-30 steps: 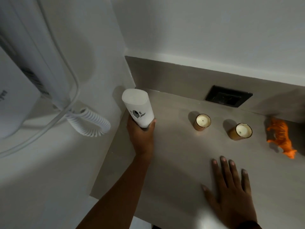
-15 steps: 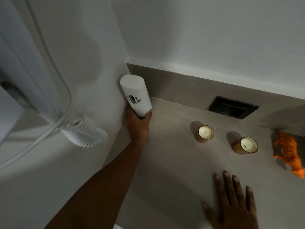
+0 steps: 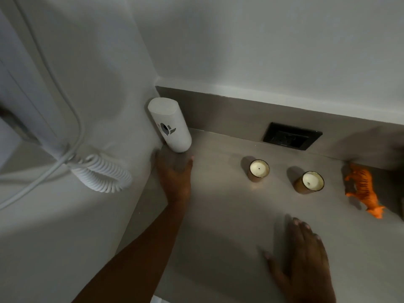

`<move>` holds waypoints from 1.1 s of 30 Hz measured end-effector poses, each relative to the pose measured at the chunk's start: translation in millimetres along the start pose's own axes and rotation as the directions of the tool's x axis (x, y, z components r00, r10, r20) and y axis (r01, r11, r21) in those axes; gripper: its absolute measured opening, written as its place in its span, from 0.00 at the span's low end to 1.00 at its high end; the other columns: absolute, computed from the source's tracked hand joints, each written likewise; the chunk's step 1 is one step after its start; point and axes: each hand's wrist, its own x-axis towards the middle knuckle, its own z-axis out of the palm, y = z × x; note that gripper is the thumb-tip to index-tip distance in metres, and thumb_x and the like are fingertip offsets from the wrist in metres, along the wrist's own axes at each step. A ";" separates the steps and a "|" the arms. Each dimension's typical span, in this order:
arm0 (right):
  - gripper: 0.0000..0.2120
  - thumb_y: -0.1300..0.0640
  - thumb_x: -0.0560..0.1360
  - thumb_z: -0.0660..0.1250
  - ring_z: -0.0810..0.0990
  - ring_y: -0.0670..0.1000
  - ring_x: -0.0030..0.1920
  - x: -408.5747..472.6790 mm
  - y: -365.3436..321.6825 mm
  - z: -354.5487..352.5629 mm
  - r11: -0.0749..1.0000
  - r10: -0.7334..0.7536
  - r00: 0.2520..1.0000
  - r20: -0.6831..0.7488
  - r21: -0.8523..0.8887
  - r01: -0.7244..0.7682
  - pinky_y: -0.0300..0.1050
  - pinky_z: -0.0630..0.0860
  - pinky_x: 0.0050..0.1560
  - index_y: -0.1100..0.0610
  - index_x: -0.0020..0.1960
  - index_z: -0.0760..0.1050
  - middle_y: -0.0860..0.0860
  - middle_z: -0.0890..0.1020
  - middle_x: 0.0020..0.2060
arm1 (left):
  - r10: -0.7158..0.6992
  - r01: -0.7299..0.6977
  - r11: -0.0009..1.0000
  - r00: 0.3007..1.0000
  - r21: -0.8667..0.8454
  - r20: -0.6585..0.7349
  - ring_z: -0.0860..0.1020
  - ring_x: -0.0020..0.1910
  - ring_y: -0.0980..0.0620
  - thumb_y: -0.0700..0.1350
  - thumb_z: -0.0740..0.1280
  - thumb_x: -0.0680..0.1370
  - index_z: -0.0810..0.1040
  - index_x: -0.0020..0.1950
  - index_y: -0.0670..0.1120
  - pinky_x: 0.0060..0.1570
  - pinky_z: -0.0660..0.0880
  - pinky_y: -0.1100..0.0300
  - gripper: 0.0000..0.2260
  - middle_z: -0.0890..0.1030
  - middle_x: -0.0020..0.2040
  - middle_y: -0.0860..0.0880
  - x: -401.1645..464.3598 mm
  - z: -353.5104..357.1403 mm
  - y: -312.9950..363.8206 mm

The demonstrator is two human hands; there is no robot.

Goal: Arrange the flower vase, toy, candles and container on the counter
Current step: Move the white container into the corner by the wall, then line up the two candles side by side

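White container (image 3: 170,126) upright in counter (image 3: 218,226) corner, two candles (image 3: 258,170) (image 3: 310,182) mid-counter, orange toy (image 3: 360,186), perhaps a tiger, far right

a: what occupies the counter (image 3: 218,226)?

b: the container (image 3: 169,125) stands in the back left corner, the left hand (image 3: 175,178) just before it. to its right sit the near candle (image 3: 259,170), then the far candle (image 3: 310,182), then the toy (image 3: 360,189).

a: and behind?

b: a socket (image 3: 291,138) in the backsplash. the right hand (image 3: 303,265) lies flat in front.
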 end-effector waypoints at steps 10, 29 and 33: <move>0.44 0.29 0.74 0.73 0.70 0.54 0.75 81.4 2.6 -10.7 0.702 0.619 0.779 -0.099 0.515 -0.492 0.57 0.71 0.75 0.48 0.82 0.64 0.52 0.75 0.75 | 0.171 -0.194 0.981 0.899 0.018 0.403 0.55 0.88 0.44 0.58 0.84 0.70 0.70 0.82 0.45 0.82 0.65 0.34 0.45 0.63 0.84 0.53 -129.9 40.8 30.3; 0.30 0.42 0.74 0.77 0.77 0.54 0.64 166.0 16.8 -2.1 0.752 0.541 0.829 -0.144 0.525 -0.399 0.58 0.78 0.66 0.54 0.71 0.78 0.52 0.84 0.63 | 0.212 -0.355 0.867 0.898 0.350 0.385 0.63 0.85 0.39 0.64 0.77 0.76 0.82 0.72 0.45 0.85 0.56 0.40 0.31 0.79 0.78 0.47 -90.7 112.6 60.5; 0.29 0.41 0.74 0.77 0.76 0.51 0.63 171.1 18.9 -0.1 0.761 0.530 0.834 -0.152 0.519 -0.389 0.58 0.78 0.66 0.53 0.71 0.77 0.52 0.84 0.63 | 0.188 -0.352 0.859 0.892 0.371 0.410 0.60 0.87 0.41 0.65 0.75 0.77 0.81 0.75 0.46 0.84 0.58 0.42 0.33 0.75 0.81 0.47 -87.2 115.7 58.8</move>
